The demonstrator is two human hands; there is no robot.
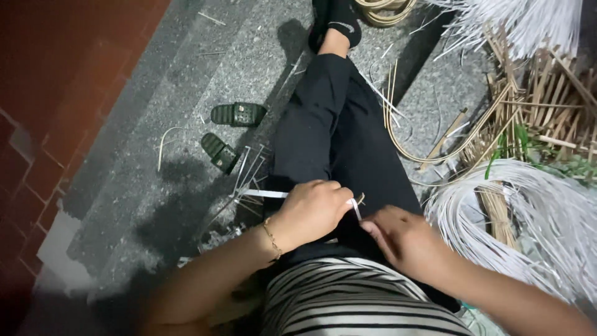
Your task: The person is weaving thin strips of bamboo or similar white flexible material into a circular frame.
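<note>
Left hand (311, 210) is closed round a thin white strip (356, 209); right hand (404, 239) pinches its end (2 grips close together). Bent hard, it might snap.

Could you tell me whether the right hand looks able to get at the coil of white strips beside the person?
Probably yes: the right hand sits close to the coil of white strips, with nothing between them.
</note>
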